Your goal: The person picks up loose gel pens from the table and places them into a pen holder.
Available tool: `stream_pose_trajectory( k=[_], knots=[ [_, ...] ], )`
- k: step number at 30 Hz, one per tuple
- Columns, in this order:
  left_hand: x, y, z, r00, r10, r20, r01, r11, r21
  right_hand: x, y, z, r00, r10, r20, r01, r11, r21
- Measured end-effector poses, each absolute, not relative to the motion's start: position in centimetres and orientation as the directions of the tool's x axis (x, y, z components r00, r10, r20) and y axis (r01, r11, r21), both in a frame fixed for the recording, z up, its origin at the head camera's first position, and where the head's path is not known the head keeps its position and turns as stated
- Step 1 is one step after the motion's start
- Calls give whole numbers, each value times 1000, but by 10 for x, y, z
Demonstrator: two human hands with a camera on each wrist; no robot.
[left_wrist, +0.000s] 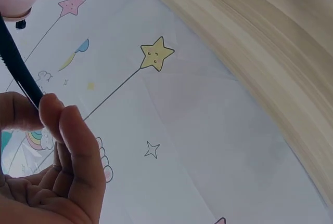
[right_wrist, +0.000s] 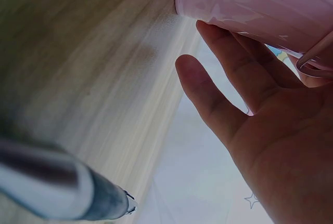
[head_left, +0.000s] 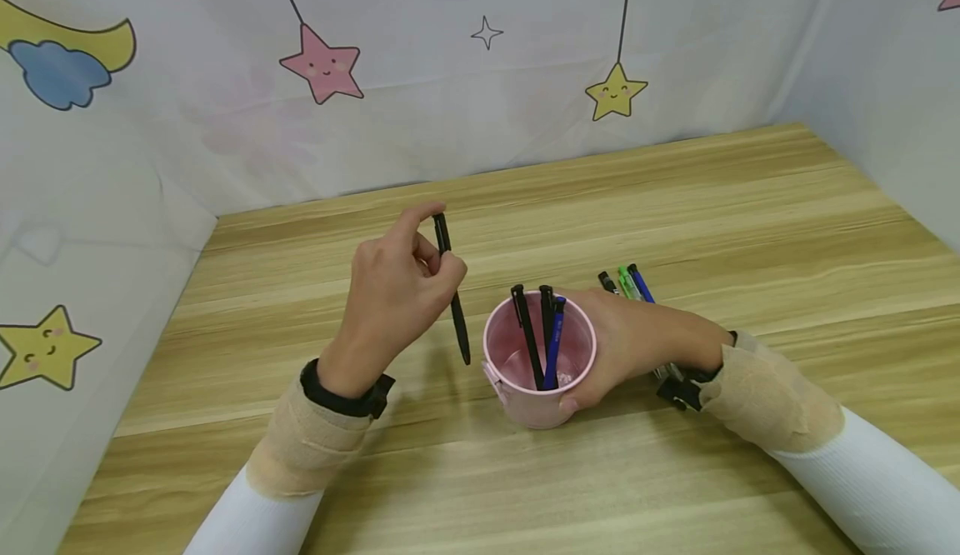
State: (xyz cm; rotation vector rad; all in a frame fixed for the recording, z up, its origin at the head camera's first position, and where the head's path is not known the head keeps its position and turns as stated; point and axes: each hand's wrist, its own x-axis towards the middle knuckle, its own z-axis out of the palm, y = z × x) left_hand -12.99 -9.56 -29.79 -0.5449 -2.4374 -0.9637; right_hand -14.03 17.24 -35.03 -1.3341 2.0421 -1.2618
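My left hand (head_left: pixel 401 280) pinches a black pen (head_left: pixel 458 322) between thumb and fingers, to the left of a small pink bucket (head_left: pixel 517 405). The pen slants with its tip pointing down, above the wooden table. In the left wrist view the same pen (left_wrist: pixel 18 63) runs up from the fingertips, with part of the bucket in the top left corner. My right hand (head_left: pixel 618 338) grips the bucket from its right side, thumb at the front. Two black pens (head_left: pixel 527 334) and a blue pen (head_left: pixel 555 342) lean inside the bucket. The right wrist view shows fingers (right_wrist: pixel 244 68) against the bucket's wall.
Several more pens lie on the wooden table (head_left: pixel 735 230) behind my right forearm, among them a green one (head_left: pixel 628 282) and a blue one (head_left: pixel 641 282). White cloth walls (head_left: pixel 450 122) printed with stars stand along the table's back and sides.
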Motion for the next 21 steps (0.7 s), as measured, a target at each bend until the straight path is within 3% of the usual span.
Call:
stream_pose_trajectory(
  k=[21],
  knots=[
    [-126,-97,-290,-842,138,521,517,482,707,-140,172,-350,-470,-871,143,-498,128,-858]
  ],
)
